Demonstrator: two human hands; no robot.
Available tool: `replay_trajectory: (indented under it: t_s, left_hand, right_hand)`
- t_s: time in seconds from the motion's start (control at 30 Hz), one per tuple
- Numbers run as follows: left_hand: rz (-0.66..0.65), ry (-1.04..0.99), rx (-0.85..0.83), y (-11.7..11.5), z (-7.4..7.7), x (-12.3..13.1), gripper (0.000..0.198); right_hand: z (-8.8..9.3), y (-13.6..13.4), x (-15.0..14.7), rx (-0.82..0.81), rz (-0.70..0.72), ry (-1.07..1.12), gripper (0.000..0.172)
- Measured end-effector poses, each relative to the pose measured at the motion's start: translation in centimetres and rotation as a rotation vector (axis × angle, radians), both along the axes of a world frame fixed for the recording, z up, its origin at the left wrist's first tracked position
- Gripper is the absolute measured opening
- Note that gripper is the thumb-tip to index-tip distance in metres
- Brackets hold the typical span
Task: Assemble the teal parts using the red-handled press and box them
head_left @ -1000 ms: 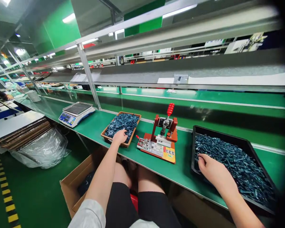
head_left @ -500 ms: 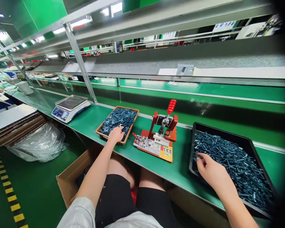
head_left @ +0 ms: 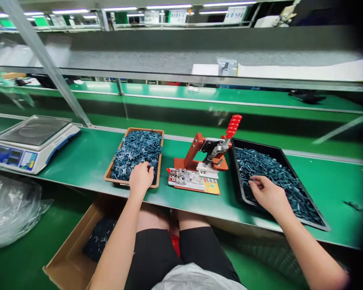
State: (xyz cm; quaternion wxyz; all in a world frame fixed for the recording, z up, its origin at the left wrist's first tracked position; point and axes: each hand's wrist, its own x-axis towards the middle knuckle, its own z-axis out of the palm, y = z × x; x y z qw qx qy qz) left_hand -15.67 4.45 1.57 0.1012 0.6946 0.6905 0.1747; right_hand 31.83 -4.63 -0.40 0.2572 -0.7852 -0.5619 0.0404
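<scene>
My left hand (head_left: 140, 179) rests at the front of a brown tray (head_left: 161, 151), its fingers curled down to the small dark blue parts (head_left: 139, 147) heaped there. Whatever those fingers grip is too small to make out. Over the left side of a black tray (head_left: 235, 171), my right hand (head_left: 269, 194) has thumb and fingers pinched together. Dark slender parts (head_left: 260, 164) fill that tray; what sits in the pinch is hidden. Between the trays stands a toggle-clamp press (head_left: 195, 150) with its red handle (head_left: 234, 125) raised and a metal fixture (head_left: 186, 178) at its base.
A weighing scale (head_left: 33, 139) stands left on the green bench (head_left: 81, 161). Below the bench edge is a cardboard box (head_left: 68, 257) with dark parts inside. A slanted metal post (head_left: 48, 64) rises behind the scale. Clear plastic wrap (head_left: 12, 209) lies lower left.
The view has turned right and downward. My left hand has stayed at the brown tray's front, with its fingers more curled. My right hand remains pinched at the black tray's left side.
</scene>
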Motion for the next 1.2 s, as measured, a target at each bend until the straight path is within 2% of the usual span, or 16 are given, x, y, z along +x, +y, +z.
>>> replay_trajectory:
  t_s: [0.2, 0.33, 0.4, 0.5, 0.57, 0.63, 0.7, 0.77, 0.87, 0.97, 1.07, 1.2]
  left_hand:
    - [-0.035, 0.036, 0.008, 0.3, 0.5, 0.0, 0.032]
    - [-0.004, 0.081, 0.016, 0.2, 0.6, -0.1, 0.034]
    - [0.035, 0.085, -0.001, 0.1, 0.6, 0.0, 0.034]
    - [0.09, 0.066, -0.001, -0.2, 0.6, 0.1, 0.034]
    - [0.113, 0.044, 0.034, -0.5, 0.6, 0.2, 0.034]
    - [0.123, 0.02, 0.105, -0.6, 0.5, 0.2, 0.036]
    - [0.114, -0.01, 0.208, -0.7, 0.3, 0.0, 0.037]
    - [0.089, -0.074, 0.32, -0.6, 0.0, -0.4, 0.036]
    - [0.055, -0.237, 0.459, -0.8, -0.1, -0.9, 0.034]
    - [0.1, -0.4, 0.532, -1.9, 0.4, 0.3, 0.034]
    - [0.051, -0.579, 0.375, -3.8, 1.2, 3.8, 0.035]
    - [-0.242, -0.68, -0.044, -5.1, 1.3, 9.3, 0.026]
  right_hand:
    - [-0.1, -0.1, -0.3, 0.017, -0.068, 0.0, 0.034]
    - [0.6, -0.8, -0.8, 0.127, -0.059, -0.082, 0.029]
    - [1.2, -1.3, -1.9, 0.232, -0.05, -0.134, 0.028]
    - [1.7, -2.1, -5.3, 0.347, 0.022, -0.155, 0.027]
    - [1.3, -2.3, -8.3, 0.34, 0.167, -0.115, 0.025]
    - [0.4, -2.2, -10.9, 0.279, 0.37, -0.049, 0.024]
    - [-0.8, -1.8, -12.4, 0.215, 0.497, 0.021, 0.024]
    - [-1.6, -1.2, -12.5, 0.192, 0.51, 0.081, 0.024]
    - [-2.4, -1.0, -11.2, 0.201, 0.468, 0.131, 0.021]
    - [-3.1, -1.8, -9.8, 0.212, 0.439, 0.172, 0.021]
    - [-3.5, -2.6, -9.4, 0.23, 0.378, 0.264, 0.02]
    - [-4.1, -1.6, -10.0, 0.329, 0.405, 0.42, 0.024]
